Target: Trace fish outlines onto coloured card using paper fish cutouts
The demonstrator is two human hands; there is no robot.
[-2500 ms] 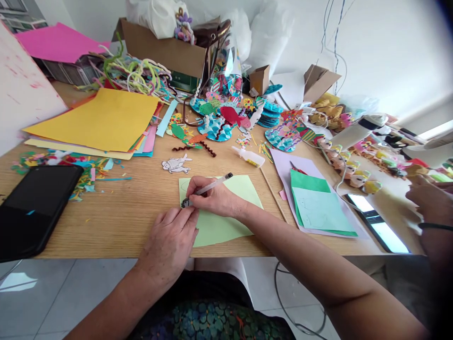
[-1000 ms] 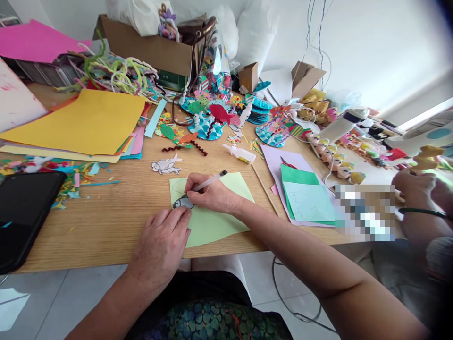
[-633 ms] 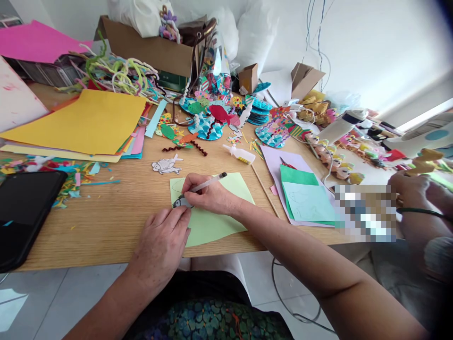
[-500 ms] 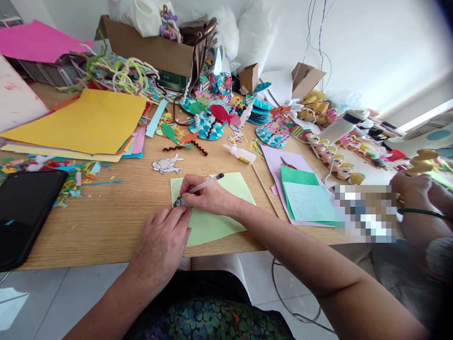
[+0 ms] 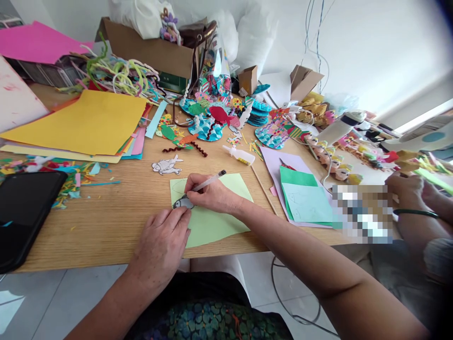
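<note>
In the head view, the fingers of the right hand (image 5: 212,194) were grasping a clear-barrelled pen (image 5: 208,181), its dark end slanting up and away to the right of them. The writing tip could not be made out behind the fingers. The left hand (image 5: 161,241) gripped nothing: its fingers were neither clenched nor lifted, but lay together, bent slightly, with their tips at the near edge of a grey fish cut-out (image 5: 184,202). That cut-out lay between the two sets of fingertips, on the left part of a light green sheet (image 5: 219,226), with a faint pencil-like curve beyond the right fingertips near the sheet's far corner.

Drawing round the cut-out seemed the step in hand. Done well, it called for firm, flat pressure from the left fingertips, set back from the stretch of edge being followed, and a pen held close against that edge without pushing it. Moving the left fingers a little at a time would have spared the cut-out from slipping.

Beyond the left fingers lay a white fish cut-out (image 5: 167,166); beyond and right of the right fingers, a glue bottle (image 5: 239,155) and a wooden stick (image 5: 264,190).
</note>
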